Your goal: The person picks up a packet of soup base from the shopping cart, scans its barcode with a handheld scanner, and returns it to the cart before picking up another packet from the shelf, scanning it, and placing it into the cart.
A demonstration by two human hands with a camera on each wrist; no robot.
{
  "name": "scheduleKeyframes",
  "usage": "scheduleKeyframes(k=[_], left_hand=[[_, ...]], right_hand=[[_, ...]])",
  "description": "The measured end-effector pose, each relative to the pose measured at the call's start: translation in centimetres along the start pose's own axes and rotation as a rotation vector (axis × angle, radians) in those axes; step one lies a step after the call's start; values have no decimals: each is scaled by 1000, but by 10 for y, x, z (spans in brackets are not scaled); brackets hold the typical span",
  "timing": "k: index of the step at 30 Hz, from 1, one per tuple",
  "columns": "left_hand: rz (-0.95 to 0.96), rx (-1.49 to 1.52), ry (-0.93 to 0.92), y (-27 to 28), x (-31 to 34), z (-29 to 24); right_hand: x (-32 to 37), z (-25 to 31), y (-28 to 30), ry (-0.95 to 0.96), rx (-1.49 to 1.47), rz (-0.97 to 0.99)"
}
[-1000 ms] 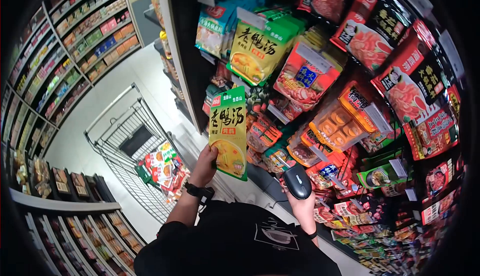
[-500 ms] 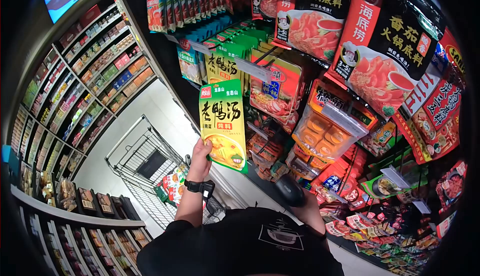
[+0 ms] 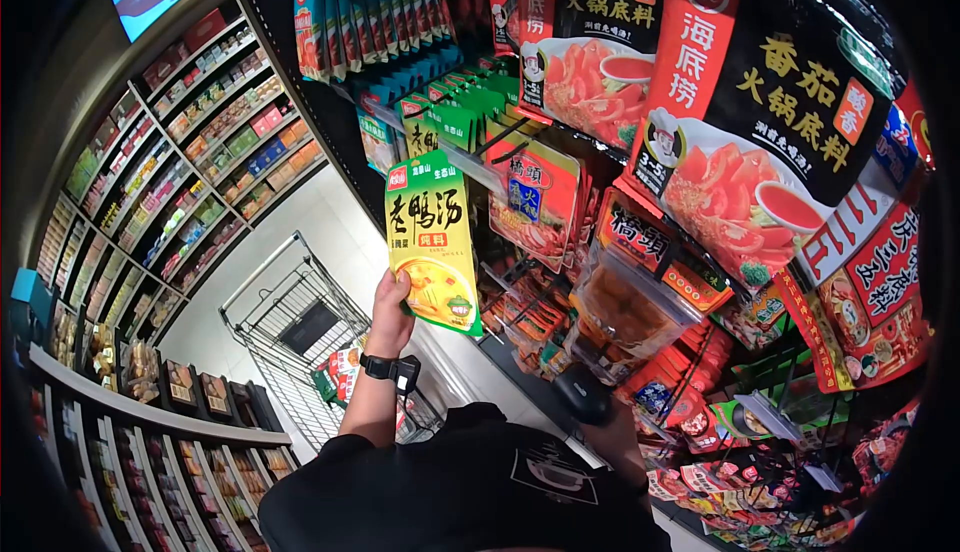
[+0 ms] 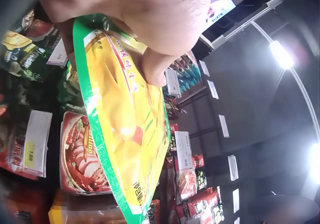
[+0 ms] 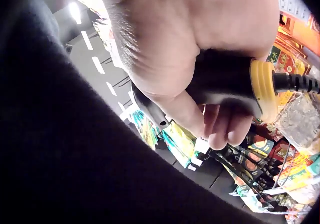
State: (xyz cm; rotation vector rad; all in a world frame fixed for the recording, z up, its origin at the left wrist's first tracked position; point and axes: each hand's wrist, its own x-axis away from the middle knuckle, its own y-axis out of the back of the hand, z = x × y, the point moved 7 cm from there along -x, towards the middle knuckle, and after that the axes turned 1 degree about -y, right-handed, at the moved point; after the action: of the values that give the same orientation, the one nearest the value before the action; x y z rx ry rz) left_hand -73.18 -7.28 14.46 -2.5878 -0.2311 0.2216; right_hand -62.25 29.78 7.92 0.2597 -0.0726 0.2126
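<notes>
Upright in front of the shelf, a green and yellow soup seasoning packet [image 3: 432,237] is pinched at its lower left edge by my left hand [image 3: 391,310]. In the left wrist view the thumb [image 4: 154,70] presses on the face of the packet [image 4: 127,129]. Lower right of it, my right hand [image 3: 612,436] grips a black barcode scanner [image 3: 583,393]. The right wrist view shows fingers [image 5: 218,134] curled round the scanner's handle [image 5: 220,76], which has a yellow ring and a cable at its end.
Matching green packets [image 3: 460,102] hang on the rack behind the held one. Large red and black hotpot packets [image 3: 740,122] jut out at upper right. A wire shopping cart [image 3: 290,322] with several packets stands at left, before long shelves of boxed goods [image 3: 215,142].
The head view has swung toward the rack, so its packets look larger and the cart sits further right. The left hand still holds the packet and the right hand the scanner.
</notes>
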Motion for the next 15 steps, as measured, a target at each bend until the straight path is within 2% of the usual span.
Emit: scheduleKeyframes(k=[4,8,15], left_hand=[[-5,6,8,19,-20,-2],[38,-59,-29,33,-48,-8],[102,-124,-74,45,-89,-13]], right_hand=[[-21,3,-14,-42,57,24],[-41,27,-34,-41,111,-65],[-74,68,-58,60,271,-102]])
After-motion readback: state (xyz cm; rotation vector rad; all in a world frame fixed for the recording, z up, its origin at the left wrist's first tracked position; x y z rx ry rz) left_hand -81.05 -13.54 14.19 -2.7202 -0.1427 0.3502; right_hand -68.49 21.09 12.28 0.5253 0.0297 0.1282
